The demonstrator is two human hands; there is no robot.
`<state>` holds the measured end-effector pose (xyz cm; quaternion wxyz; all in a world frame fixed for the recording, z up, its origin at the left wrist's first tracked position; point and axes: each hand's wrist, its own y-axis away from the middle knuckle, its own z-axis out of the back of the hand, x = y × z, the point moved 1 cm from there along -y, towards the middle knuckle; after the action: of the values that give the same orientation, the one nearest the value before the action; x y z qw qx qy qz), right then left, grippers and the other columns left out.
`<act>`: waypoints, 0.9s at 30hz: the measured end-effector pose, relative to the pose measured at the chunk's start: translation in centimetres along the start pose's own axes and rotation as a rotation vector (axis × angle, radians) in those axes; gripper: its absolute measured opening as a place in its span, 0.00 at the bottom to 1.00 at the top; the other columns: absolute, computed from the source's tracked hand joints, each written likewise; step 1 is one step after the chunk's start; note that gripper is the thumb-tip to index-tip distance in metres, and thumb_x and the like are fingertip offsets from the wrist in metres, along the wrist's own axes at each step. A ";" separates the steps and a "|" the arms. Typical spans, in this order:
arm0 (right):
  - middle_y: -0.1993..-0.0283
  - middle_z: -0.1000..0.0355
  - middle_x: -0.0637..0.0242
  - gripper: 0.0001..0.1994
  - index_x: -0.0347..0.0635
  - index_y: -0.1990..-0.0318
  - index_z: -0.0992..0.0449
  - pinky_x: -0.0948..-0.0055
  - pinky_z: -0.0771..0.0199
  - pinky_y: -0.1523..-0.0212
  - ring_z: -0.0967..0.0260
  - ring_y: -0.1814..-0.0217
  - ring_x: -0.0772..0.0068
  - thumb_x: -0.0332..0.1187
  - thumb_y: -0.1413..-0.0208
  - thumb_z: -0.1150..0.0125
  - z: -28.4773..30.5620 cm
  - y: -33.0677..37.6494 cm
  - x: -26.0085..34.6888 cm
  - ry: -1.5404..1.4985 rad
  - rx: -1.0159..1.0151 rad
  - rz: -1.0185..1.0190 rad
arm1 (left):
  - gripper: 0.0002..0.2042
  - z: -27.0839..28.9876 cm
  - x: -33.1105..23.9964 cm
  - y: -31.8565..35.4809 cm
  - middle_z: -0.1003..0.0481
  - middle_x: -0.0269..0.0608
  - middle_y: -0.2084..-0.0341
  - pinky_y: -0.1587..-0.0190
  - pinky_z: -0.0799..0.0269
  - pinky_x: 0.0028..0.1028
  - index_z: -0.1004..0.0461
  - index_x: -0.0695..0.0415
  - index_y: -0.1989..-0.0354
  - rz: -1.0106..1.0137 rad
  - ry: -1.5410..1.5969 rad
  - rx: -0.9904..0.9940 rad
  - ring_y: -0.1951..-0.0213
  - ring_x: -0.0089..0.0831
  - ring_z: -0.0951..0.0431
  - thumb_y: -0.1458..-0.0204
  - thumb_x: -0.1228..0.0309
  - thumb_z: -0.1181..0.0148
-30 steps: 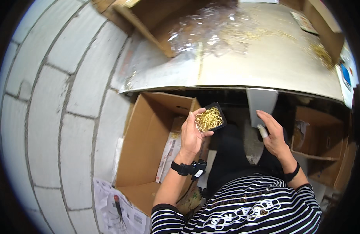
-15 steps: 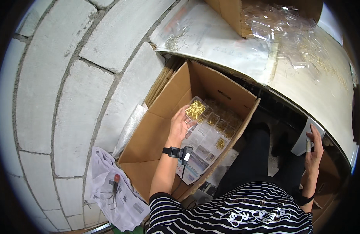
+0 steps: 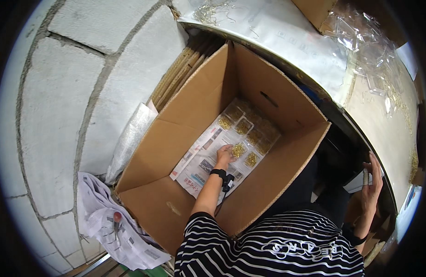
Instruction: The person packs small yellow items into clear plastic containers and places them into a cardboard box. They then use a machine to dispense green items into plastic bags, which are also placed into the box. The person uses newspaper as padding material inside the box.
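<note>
Deep inside a large open cardboard box (image 3: 150,159), my left hand (image 3: 224,157) has its fingers at the side of a small clear plastic case (image 3: 239,149) full of gold-coloured metal hooks. The case is down at the newspaper (image 3: 194,177) lining the bottom. Beside it lies another filled case (image 3: 251,159), and several more stand in rows towards the far corner, one of them a case with gold pieces (image 3: 244,126). My right hand (image 3: 372,182) is by the table's edge, fingers stretched out and holding nothing; one finger has a pale wrap.
A pale-covered table (image 3: 377,134) curves along the right, bearing a heap of clear plastic cases (image 3: 356,32) and scattered gold pieces. Flattened cardboard (image 3: 183,69) leans by the block wall (image 3: 60,124). A red-handled tool (image 3: 117,217) rests on crumpled paper (image 3: 95,198) at lower left.
My left hand has carried the gold-filled case down into the cardboard box, to the newspaper. My view has shifted closer over the box. The right hand stays by the table edge.
</note>
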<state>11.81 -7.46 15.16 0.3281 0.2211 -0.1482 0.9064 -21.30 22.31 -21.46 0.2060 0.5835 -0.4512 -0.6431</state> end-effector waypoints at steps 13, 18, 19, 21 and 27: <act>0.41 0.36 0.58 0.23 0.40 0.43 0.35 0.69 0.30 0.48 0.30 0.50 0.63 0.15 0.48 0.52 -1.5 0.0 0.2 -0.026 0.180 -0.040 | 0.17 -0.1 5.5 -1.8 0.28 0.54 0.61 0.61 0.23 0.38 0.36 0.67 0.50 0.096 0.207 -0.191 0.62 0.43 0.23 0.49 0.81 0.51; 0.44 0.33 0.55 0.23 0.38 0.47 0.31 0.67 0.31 0.46 0.31 0.46 0.58 0.12 0.52 0.52 -1.9 -0.1 1.2 -0.024 0.182 -0.003 | 0.14 -0.4 7.0 -1.9 0.26 0.50 0.67 0.60 0.23 0.36 0.34 0.67 0.56 0.090 0.182 -0.180 0.66 0.41 0.22 0.53 0.83 0.46; 0.45 0.33 0.55 0.22 0.37 0.48 0.31 0.66 0.31 0.46 0.32 0.46 0.57 0.12 0.52 0.52 -1.8 -0.1 1.2 -0.015 0.187 -0.002 | 0.13 -0.4 7.4 -2.1 0.26 0.49 0.68 0.61 0.23 0.36 0.34 0.67 0.57 0.071 0.178 -0.191 0.66 0.41 0.22 0.53 0.83 0.46; 0.46 0.32 0.55 0.22 0.37 0.48 0.31 0.66 0.31 0.46 0.32 0.46 0.57 0.12 0.53 0.51 -1.9 0.2 1.1 0.002 0.195 -0.005 | 0.13 -0.8 7.5 -2.2 0.26 0.48 0.69 0.61 0.23 0.35 0.33 0.67 0.58 0.036 0.162 -0.211 0.67 0.40 0.22 0.53 0.82 0.45; 0.48 0.31 0.51 0.22 0.33 0.52 0.30 0.66 0.32 0.46 0.32 0.47 0.51 0.13 0.59 0.49 -1.3 0.7 0.7 0.069 0.216 0.022 | 0.05 0.9 10.5 -5.0 0.28 0.36 0.74 0.66 0.25 0.28 0.31 0.59 0.71 -0.190 0.173 -0.131 0.73 0.28 0.26 0.55 0.78 0.41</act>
<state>10.49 -7.02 14.30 0.2972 0.2220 -0.0407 0.9278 -23.32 16.88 -31.62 0.2200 0.6622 -0.3315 -0.6349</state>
